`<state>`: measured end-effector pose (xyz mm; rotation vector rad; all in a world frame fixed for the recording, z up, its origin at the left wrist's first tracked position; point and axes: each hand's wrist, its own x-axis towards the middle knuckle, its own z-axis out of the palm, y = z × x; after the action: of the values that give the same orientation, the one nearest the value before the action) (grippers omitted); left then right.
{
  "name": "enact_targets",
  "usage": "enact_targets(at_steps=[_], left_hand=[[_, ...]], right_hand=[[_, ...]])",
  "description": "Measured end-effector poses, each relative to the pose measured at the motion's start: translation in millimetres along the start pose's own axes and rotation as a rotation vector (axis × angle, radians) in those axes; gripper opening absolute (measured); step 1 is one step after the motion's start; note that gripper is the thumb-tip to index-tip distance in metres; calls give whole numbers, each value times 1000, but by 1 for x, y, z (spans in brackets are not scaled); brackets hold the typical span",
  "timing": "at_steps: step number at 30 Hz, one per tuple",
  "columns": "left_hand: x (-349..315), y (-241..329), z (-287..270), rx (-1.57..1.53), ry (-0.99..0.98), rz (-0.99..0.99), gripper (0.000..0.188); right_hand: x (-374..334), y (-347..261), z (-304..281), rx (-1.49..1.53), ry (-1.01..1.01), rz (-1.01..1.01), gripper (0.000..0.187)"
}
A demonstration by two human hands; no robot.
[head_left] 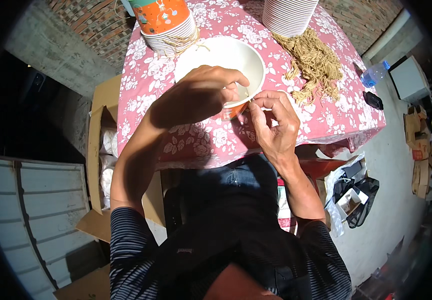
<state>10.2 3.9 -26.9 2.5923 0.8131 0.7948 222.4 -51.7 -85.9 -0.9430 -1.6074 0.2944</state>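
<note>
The right hand (276,116) has thumb and fingers together on what looks like a thin tan cord end (249,99), at the rim of a smooth, round white-and-orange bucket (250,54); the left hand (193,92) curls over its inside, grip unclear. Threading seems underway, the next move calling for steady pinching. Beyond the right hand lie shaggy, fibrous tan cords (317,62)
</note>
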Motion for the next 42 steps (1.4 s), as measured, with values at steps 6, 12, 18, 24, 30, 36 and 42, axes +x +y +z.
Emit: enact_targets(at_steps=[6,12,18,24,30,36,42], left_hand=[[14,7,-1,67,-45,84,11],[24,17,-8,-203,-254,-371,24],[2,6,-13,-242,-42,-159,8],[-6,35,-14,-710,141,-497,21],[-9,36,-6,-610,161,-534,13],[-16,29,0,-514,228,-403,13],[-4,37,-9,-559,-20,-507,11]], right_hand=[[1,3,3,8,1,45,6],[4,2,0,23,-17,39,7],[19,15,-24,80,-449,18,11],[18,18,-8,70,-415,-74,12],[26,16,-3,37,-470,-235,7],[77,-6,-45,-65,-545,-387,10],[102,-21,-54,-112,-647,-506,13]])
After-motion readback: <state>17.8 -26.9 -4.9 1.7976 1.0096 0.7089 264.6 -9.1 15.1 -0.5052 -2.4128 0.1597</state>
